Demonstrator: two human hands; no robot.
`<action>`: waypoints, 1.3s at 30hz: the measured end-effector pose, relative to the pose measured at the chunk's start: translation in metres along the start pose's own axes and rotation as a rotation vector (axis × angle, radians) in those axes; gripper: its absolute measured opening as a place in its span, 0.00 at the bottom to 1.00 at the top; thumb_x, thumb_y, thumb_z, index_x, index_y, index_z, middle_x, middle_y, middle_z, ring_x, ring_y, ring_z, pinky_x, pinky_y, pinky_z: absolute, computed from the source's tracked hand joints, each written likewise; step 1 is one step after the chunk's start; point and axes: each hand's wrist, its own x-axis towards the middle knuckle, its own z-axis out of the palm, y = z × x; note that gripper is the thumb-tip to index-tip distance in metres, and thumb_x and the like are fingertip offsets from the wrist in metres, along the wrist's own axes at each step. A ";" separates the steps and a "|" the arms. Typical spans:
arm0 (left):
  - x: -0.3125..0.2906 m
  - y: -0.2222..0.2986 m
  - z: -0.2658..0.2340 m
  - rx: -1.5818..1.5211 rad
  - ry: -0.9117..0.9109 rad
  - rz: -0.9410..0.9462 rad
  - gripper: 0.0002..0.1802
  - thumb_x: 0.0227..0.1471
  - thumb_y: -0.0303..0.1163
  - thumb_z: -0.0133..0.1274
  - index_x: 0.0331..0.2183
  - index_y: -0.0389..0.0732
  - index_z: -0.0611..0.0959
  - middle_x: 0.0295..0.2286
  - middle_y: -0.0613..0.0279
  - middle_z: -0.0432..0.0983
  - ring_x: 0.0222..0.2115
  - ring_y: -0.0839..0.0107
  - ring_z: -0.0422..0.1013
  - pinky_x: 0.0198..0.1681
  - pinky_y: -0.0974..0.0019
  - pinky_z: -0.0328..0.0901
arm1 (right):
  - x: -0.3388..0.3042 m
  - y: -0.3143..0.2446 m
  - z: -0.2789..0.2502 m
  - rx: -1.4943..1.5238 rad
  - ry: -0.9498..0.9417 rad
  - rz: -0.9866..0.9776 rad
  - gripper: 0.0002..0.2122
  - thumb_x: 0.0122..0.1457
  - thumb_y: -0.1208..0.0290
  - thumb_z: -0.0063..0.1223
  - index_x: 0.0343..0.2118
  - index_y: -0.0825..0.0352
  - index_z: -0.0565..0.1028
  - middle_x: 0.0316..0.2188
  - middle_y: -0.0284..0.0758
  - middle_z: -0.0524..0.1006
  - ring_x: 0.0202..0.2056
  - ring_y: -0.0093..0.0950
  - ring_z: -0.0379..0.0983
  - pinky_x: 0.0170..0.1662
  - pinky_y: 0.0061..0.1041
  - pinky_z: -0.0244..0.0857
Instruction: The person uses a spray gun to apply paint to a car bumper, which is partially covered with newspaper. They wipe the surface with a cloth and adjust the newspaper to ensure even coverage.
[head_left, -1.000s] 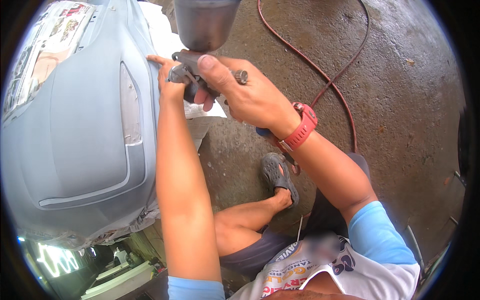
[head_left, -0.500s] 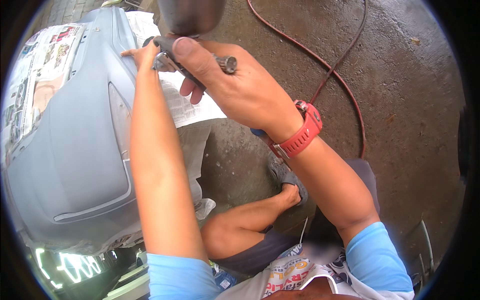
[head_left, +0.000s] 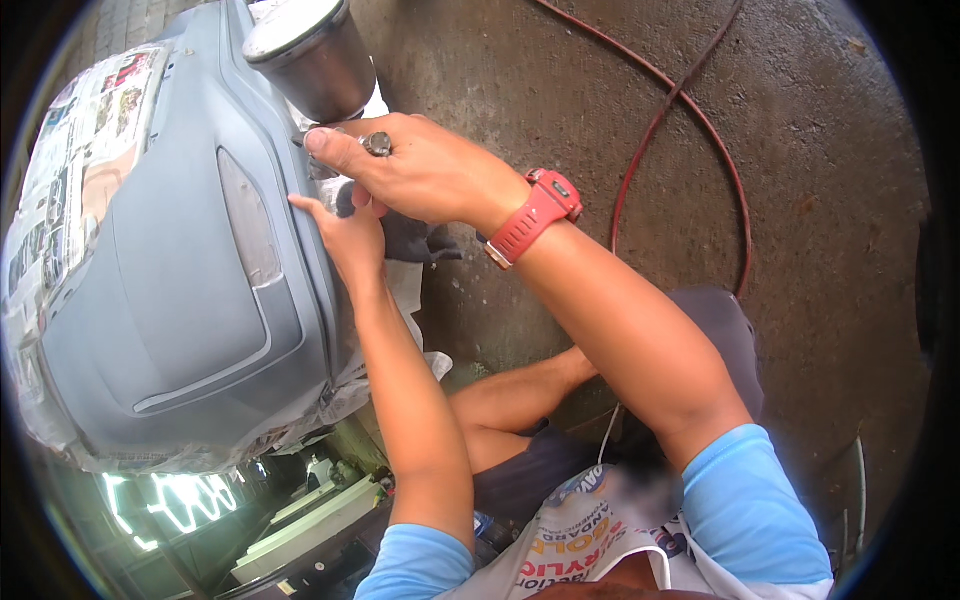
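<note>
My right hand (head_left: 440,170), with a red watch (head_left: 540,215) on its wrist, is wrapped round a spray gun (head_left: 376,144). A metal paint cup (head_left: 325,75) rises from the gun, over the panel's far right edge. Most of the gun's body is hidden by the hand. Lower and to the left, my left hand (head_left: 352,245) is beside the right edge of a grey car bumper (head_left: 190,290), one digit stretched toward it. A dark grey cloth (head_left: 425,242) hangs from this hand, whose other fingers are partly hidden.
Newspaper masking (head_left: 75,170) covers the bumper's left side, and more paper hangs below its edge. A red hose (head_left: 630,170) loops across the wet concrete floor (head_left: 820,250) at right. My bent leg (head_left: 520,405) is below my arms. A pale bench-like object (head_left: 310,525) stands at lower left.
The spray gun and my right hand have moved left and down in view, bringing the whole cup into sight. My left hand has moved nearer me along the bumper's edge. The dark cloth now shows.
</note>
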 end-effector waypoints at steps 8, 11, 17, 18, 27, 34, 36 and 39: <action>-0.013 0.007 0.000 0.371 -0.016 0.162 0.68 0.53 0.43 0.65 0.73 0.27 0.36 0.46 0.25 0.81 0.49 0.33 0.78 0.57 0.43 0.70 | 0.001 0.016 0.008 0.071 -0.053 -0.011 0.39 0.68 0.31 0.48 0.57 0.69 0.82 0.40 0.49 0.85 0.46 0.40 0.83 0.52 0.36 0.75; 0.045 -0.002 0.003 0.356 -0.139 0.331 0.65 0.54 0.47 0.64 0.72 0.25 0.41 0.44 0.27 0.82 0.49 0.33 0.78 0.57 0.47 0.71 | 0.003 0.019 0.006 -0.006 -0.005 -0.003 0.41 0.67 0.30 0.47 0.56 0.71 0.82 0.44 0.51 0.86 0.51 0.45 0.83 0.57 0.38 0.74; 0.151 -0.008 0.041 0.199 -0.072 0.493 0.31 0.64 0.49 0.50 0.57 0.34 0.78 0.43 0.37 0.84 0.50 0.41 0.78 0.72 0.51 0.58 | -0.002 -0.009 0.000 0.032 -0.021 -0.001 0.42 0.67 0.29 0.47 0.55 0.74 0.82 0.41 0.50 0.87 0.43 0.41 0.86 0.52 0.34 0.77; 0.155 -0.003 0.042 0.204 -0.053 0.470 0.30 0.64 0.49 0.50 0.57 0.37 0.78 0.43 0.38 0.85 0.50 0.42 0.78 0.73 0.51 0.56 | -0.003 -0.014 0.000 0.035 -0.012 0.005 0.42 0.67 0.29 0.47 0.54 0.74 0.82 0.40 0.49 0.87 0.43 0.40 0.86 0.51 0.34 0.78; 0.026 0.055 -0.002 0.163 -0.051 -0.031 0.56 0.54 0.50 0.64 0.74 0.47 0.53 0.50 0.37 0.82 0.54 0.42 0.77 0.64 0.51 0.65 | -0.009 -0.016 -0.004 0.056 -0.095 0.073 0.37 0.69 0.32 0.47 0.51 0.71 0.84 0.38 0.47 0.87 0.40 0.38 0.86 0.49 0.34 0.78; -0.048 -0.002 -0.025 0.197 0.099 -0.100 0.67 0.49 0.44 0.72 0.77 0.50 0.47 0.59 0.35 0.76 0.62 0.39 0.71 0.64 0.49 0.66 | -0.012 0.017 0.030 0.020 -0.169 0.059 0.41 0.66 0.29 0.48 0.57 0.69 0.82 0.40 0.51 0.87 0.44 0.39 0.86 0.52 0.34 0.76; -0.065 -0.002 -0.023 0.183 0.109 -0.156 0.67 0.50 0.43 0.71 0.77 0.50 0.46 0.60 0.35 0.75 0.62 0.39 0.71 0.64 0.48 0.66 | -0.014 0.021 0.032 0.024 -0.204 0.090 0.40 0.66 0.29 0.48 0.58 0.69 0.82 0.39 0.51 0.87 0.42 0.38 0.86 0.50 0.34 0.77; -0.083 -0.024 -0.016 0.140 0.185 -0.195 0.67 0.51 0.43 0.69 0.78 0.51 0.42 0.62 0.33 0.73 0.62 0.38 0.70 0.65 0.48 0.65 | -0.020 0.013 0.033 0.026 -0.273 0.156 0.39 0.67 0.31 0.49 0.60 0.68 0.81 0.38 0.50 0.87 0.38 0.35 0.86 0.46 0.35 0.79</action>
